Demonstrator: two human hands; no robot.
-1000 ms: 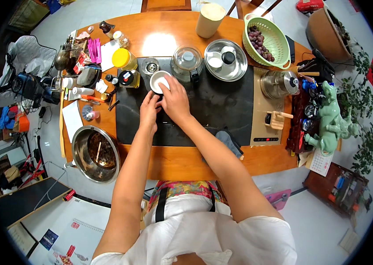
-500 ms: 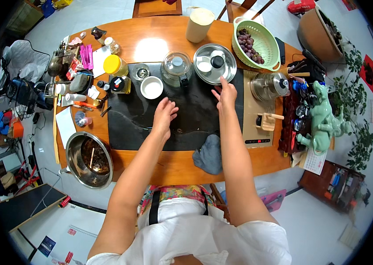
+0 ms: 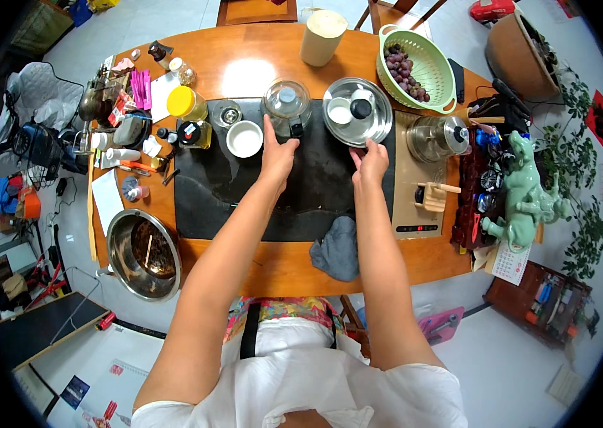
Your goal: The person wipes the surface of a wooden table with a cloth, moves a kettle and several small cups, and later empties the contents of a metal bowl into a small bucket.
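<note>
My right hand [image 3: 371, 164] pinches the near rim of a shallow steel basin [image 3: 358, 137], which holds a small white cup [image 3: 339, 110] and a round black-topped piece [image 3: 361, 108]. My left hand [image 3: 278, 158] is open, thumb and fingers apart, at the near left side of a glass teapot [image 3: 289, 100] with a dark handle. Whether its fingertips touch the glass, I cannot tell. Left of that hand sits a white bowl [image 3: 245, 139], with a small glass dish [image 3: 227, 114] behind it. All of these are on or by a black tray [image 3: 316, 207].
A green colander [image 3: 436, 75] with grapes and a cream canister [image 3: 321, 43] stand at the back. A glass kettle [image 3: 433, 139] is on the right. Jars [image 3: 186, 105] crowd the left. A grey cloth [image 3: 337, 250] and a steel pot [image 3: 169, 274] lie nearer me.
The steel basin has shifted slightly right and toward me, with my right hand now at its near rim. My left hand has moved right and away from me, up to the glass teapot.
</note>
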